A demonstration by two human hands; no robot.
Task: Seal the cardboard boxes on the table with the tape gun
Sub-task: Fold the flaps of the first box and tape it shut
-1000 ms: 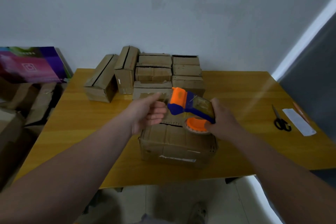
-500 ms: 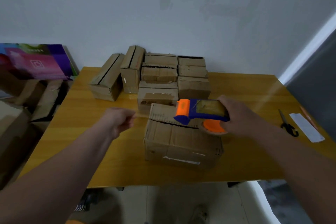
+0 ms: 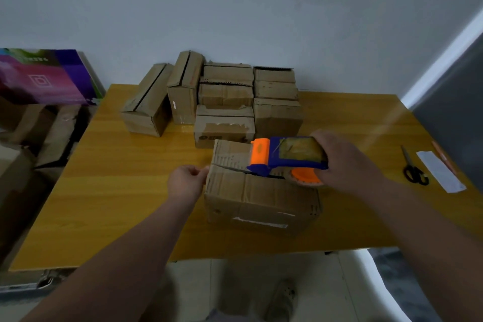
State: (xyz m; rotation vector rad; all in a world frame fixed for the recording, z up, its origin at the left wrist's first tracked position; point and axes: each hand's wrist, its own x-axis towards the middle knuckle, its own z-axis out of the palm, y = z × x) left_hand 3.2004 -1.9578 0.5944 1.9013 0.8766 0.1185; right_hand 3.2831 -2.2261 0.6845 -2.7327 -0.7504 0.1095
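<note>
The cardboard box [image 3: 261, 198] being worked on sits near the front edge of the tabletop [image 3: 117, 191], about midway along it. Its top flaps are folded down, with a dark seam showing between them. The right hand [image 3: 345, 162] grips the blue and orange tape gun [image 3: 287, 155], fingers wrapped round its rear end. The gun lies low over the top of the box, with its orange head pointing toward the left edge of the tabletop and its blue nose down at the seam. The left hand [image 3: 185, 181] is at the upper left edge of the box, fingers curled and fingertips against the cardboard. I cannot tell whether it pinches anything there.

More cardboard boxes [image 3: 227, 102] are stacked along the back edge, some lying flat and two standing on end at the left of the group. The nearest of them is just behind the front box. A pair of black scissors [image 3: 414, 168] and a white paper strip [image 3: 439, 171] lie side by side near the right edge.
</note>
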